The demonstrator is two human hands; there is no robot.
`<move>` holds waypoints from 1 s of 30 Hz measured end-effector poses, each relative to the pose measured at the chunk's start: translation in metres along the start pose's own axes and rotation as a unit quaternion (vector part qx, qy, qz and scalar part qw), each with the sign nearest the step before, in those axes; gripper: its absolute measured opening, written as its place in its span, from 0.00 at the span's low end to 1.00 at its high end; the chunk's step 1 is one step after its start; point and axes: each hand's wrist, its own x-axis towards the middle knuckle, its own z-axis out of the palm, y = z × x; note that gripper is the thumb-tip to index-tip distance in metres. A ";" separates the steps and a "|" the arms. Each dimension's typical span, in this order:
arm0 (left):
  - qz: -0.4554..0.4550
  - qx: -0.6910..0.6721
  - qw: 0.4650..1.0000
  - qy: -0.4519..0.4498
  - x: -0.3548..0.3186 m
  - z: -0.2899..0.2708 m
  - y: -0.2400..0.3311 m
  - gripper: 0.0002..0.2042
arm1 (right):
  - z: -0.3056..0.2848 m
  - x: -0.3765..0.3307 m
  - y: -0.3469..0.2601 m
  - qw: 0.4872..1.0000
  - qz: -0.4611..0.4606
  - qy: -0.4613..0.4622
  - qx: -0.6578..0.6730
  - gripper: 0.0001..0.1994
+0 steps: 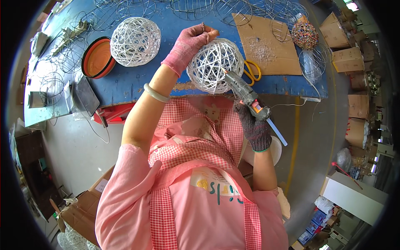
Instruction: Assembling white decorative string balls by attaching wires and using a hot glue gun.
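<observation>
My left hand [192, 43], in a pink fingerless glove, is closed at the top of a white openwork ball [210, 66] of wound strands. The fingertips pinch together at the ball's upper rim; what lies between them is hidden. My right hand [255, 129], in a dark glove, is wrapped round a glue gun [246, 92] with a pale glue stick [277, 132] jutting from its back. The gun's nozzle points at the ball's right side; whether it touches, I cannot tell. Beside the ball, yellow-handled scissors [253, 73] lie partly hidden.
On the blue table [141, 85] a second white ball [136, 41] stands left, by an orange round dish [98, 58]. Wire frames [191, 9] line the far side. A cardboard sheet [271, 50] and a multicoloured ball [305, 35] are to the right. The gun's cord trails right.
</observation>
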 end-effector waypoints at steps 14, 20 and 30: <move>-0.003 0.002 0.995 0.096 -0.010 0.017 -0.001 0.11 | 0.000 -0.003 -0.034 0.996 0.018 -0.056 0.071 0.14; 0.002 0.022 0.993 0.117 -0.010 0.020 -0.004 0.13 | -0.003 0.009 -0.063 0.988 -0.097 -0.074 -0.094 0.15; 0.005 0.042 0.991 0.124 -0.012 0.023 -0.003 0.13 | -0.006 0.009 -0.083 0.988 -0.092 -0.037 -0.121 0.12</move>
